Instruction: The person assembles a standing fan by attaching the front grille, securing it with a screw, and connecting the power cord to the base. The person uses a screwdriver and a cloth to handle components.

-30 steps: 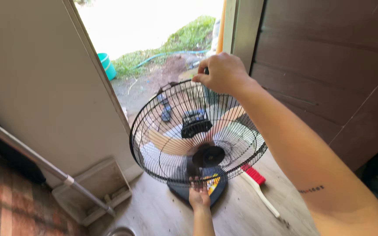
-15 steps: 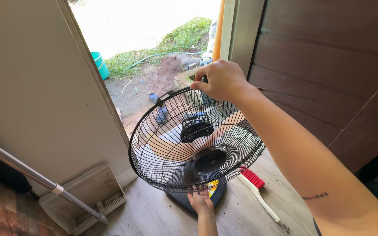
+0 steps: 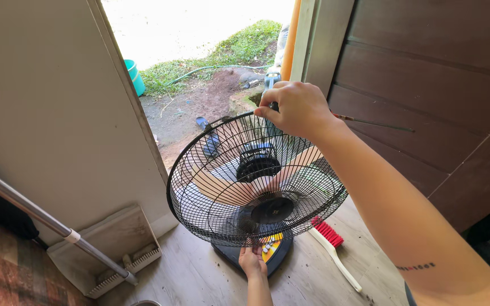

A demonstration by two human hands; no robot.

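Note:
A black wire fan grille (image 3: 199,187) stands tilted over a dark fan base (image 3: 228,255) on the wooden floor by an open doorway. The black motor housing (image 3: 255,161) shows through the wires. My right hand (image 3: 296,107) is shut on the grille's top rim, arm reaching in from the lower right. My left hand (image 3: 252,262) comes up from the bottom edge and pinches the grille's lower rim, just above the base's yellow control panel (image 3: 270,248).
A red-bristled brush with a white handle (image 3: 336,252) lies right of the base. A grey dustpan (image 3: 117,249) and a metal pole (image 3: 46,218) lean at the left wall. A brown wooden door (image 3: 426,85) stands right. Outside lie soil, grass, a teal bucket (image 3: 136,76) and a hose.
The view shifted slightly; the grille tipped a little and sits marginally lower. Both hands keep the same hold on the top and bottom rim.

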